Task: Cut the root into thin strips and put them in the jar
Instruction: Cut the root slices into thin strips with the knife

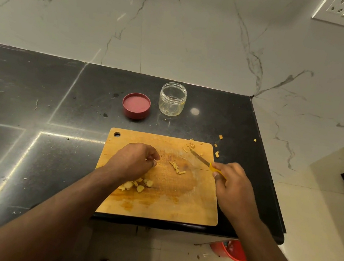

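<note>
The root is down to pale yellow chunks at the near left of the cutting board, half under the left hand — its fingers are curled, but whether they pinch anything I can't tell. A few thin strips lie mid-board. Right hand grips a yellow-handled knife, blade pointing far. Jar stands open on the counter beyond the board — lid just left of it.

Single head-worn wide-angle view, looking steeply down and forward, cutting board close at lower centre, counter mid-frame, marble wall across top
</note>
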Demonstrator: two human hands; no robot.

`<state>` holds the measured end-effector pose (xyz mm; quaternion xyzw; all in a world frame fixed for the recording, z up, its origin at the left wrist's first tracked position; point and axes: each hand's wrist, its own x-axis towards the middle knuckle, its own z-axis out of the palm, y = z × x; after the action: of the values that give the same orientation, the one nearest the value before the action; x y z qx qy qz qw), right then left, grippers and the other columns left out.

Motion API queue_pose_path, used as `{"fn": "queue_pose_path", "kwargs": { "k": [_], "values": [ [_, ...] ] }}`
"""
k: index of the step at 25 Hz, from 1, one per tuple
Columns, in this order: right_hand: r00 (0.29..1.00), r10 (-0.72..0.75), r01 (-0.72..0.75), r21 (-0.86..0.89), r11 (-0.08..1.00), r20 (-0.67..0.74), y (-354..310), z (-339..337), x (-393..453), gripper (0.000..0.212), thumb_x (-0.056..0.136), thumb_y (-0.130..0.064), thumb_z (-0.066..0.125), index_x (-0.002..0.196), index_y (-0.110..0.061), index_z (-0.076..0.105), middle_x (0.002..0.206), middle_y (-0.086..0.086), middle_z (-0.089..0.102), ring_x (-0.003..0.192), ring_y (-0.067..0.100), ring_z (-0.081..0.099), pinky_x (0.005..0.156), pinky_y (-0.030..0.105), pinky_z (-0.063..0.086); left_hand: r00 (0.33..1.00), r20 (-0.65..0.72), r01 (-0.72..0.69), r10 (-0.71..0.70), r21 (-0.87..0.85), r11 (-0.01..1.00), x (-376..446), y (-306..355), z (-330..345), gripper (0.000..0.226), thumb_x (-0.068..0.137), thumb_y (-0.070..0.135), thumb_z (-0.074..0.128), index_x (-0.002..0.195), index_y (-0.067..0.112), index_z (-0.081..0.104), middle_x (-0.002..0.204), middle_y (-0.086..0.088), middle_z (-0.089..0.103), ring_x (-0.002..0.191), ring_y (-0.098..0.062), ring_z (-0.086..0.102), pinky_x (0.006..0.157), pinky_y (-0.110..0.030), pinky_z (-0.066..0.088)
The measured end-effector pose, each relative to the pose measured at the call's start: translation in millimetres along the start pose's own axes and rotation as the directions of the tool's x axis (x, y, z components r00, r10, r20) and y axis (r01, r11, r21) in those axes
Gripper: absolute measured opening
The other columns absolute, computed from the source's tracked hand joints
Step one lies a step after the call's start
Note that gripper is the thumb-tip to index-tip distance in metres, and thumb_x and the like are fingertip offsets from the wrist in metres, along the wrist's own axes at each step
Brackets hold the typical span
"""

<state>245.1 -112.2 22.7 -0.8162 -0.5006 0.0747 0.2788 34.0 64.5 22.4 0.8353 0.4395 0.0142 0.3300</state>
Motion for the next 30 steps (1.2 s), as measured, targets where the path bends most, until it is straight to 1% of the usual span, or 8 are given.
{"fn": "queue_pose_path", "kwargs": {
  "k": [2,5,8,17,21,23,26,30],
  "values": [
    [1.000,-0.013,0.014,-0.026,1.000,0.019,-2.0,4.6,13.3,0.029,0.098,-0.020,0.058,0.126,-0.020,0.065,0.104,-0.010,0.050,0.087,0.004,0.052,0.078,0.026,0.051,1.000,-0.004,0.003,-0.003,-0.007,1.000,-0.5,0.2,-0.4,0.025,0.099,0.022,0.061,0.122,0.027,0.070,0.125,0.005,0.069,0.108,-0.011,0.061,0.090,-0.028,0.053],
    [0.990,-0.097,0.100,-0.021,0.995,0.102,-2.6,3.7,12.6,0.028,0.097,-0.021,0.059,0.124,-0.023,0.065,0.102,-0.017,0.047,0.084,-0.001,0.052,0.075,0.011,0.044,0.999,-0.024,0.028,-0.028,-0.013,1.000,-3.2,-7.7,-2.6,0.025,0.099,0.023,0.061,0.123,0.025,0.070,0.126,0.004,0.069,0.109,-0.012,0.061,0.089,-0.027,0.053],
    [0.982,-0.141,0.141,0.008,0.990,0.128,2.2,-8.2,2.3,0.026,0.096,-0.022,0.061,0.122,-0.025,0.067,0.102,-0.018,0.050,0.088,-0.005,0.052,0.071,0.006,0.040,0.997,-0.041,0.066,-0.068,-0.035,0.997,-5.1,-17.2,-6.1,0.026,0.099,0.023,0.061,0.123,0.025,0.070,0.127,0.003,0.068,0.109,-0.013,0.060,0.087,-0.026,0.052],
    [0.980,-0.122,0.129,-0.034,0.991,0.156,-4.7,-3.6,0.4,0.027,0.096,-0.022,0.061,0.122,-0.026,0.067,0.102,-0.019,0.049,0.088,-0.006,0.052,0.069,0.007,0.039,0.988,-0.074,0.131,-0.134,-0.050,0.990,-10.1,-32.8,-22.9,0.023,0.100,0.018,0.059,0.119,0.024,0.071,0.125,0.002,0.068,0.106,-0.014,0.060,0.079,-0.023,0.046],
    [0.996,0.018,-0.033,0.172,0.985,0.086,-6.8,-10.9,-6.0,0.024,0.096,-0.025,0.060,0.117,-0.035,0.067,0.101,-0.019,0.057,0.093,-0.004,0.055,0.075,0.015,0.044,0.989,0.011,0.149,-0.149,-0.003,0.989,-15.9,-42.7,-27.8,0.021,0.096,0.016,0.063,0.111,0.027,0.074,0.117,0.002,0.069,0.090,-0.007,0.059,0.061,-0.016,0.043],
    [0.978,0.170,-0.203,0.360,0.910,0.120,-11.5,-4.7,-10.5,0.019,0.096,-0.028,0.060,0.109,-0.039,0.068,0.095,-0.020,0.063,0.085,0.000,0.059,0.073,0.022,0.048,0.992,0.039,0.121,-0.121,0.003,0.993,-17.6,-43.1,-25.1,0.023,0.094,0.015,0.065,0.109,0.029,0.075,0.120,0.002,0.068,0.097,-0.009,0.060,0.065,-0.018,0.045],
    [0.897,0.354,-0.438,0.640,0.631,0.264,-24.1,3.9,-19.7,0.014,0.091,-0.022,0.068,0.103,-0.027,0.074,0.070,-0.010,0.063,0.055,0.015,0.044,0.051,0.028,0.041,0.998,0.040,0.045,-0.048,0.072,0.996,-18.6,-39.2,-26.0,0.023,0.093,0.019,0.068,0.112,0.030,0.075,0.122,0.003,0.064,0.100,-0.009,0.056,0.076,-0.022,0.045],
    [0.859,0.370,-0.507,0.681,0.528,0.353,-32.8,7.6,-31.0,0.019,0.085,-0.010,0.074,0.100,-0.022,0.074,0.068,0.003,0.053,0.053,0.017,0.035,0.047,0.031,0.033,0.990,0.132,-0.076,0.045,0.238,0.968,-18.8,-27.6,-26.7,0.022,0.092,0.035,0.068,0.113,0.034,0.075,0.125,0.006,0.060,0.111,-0.014,0.050,0.091,-0.032,0.046]
  ]
}}
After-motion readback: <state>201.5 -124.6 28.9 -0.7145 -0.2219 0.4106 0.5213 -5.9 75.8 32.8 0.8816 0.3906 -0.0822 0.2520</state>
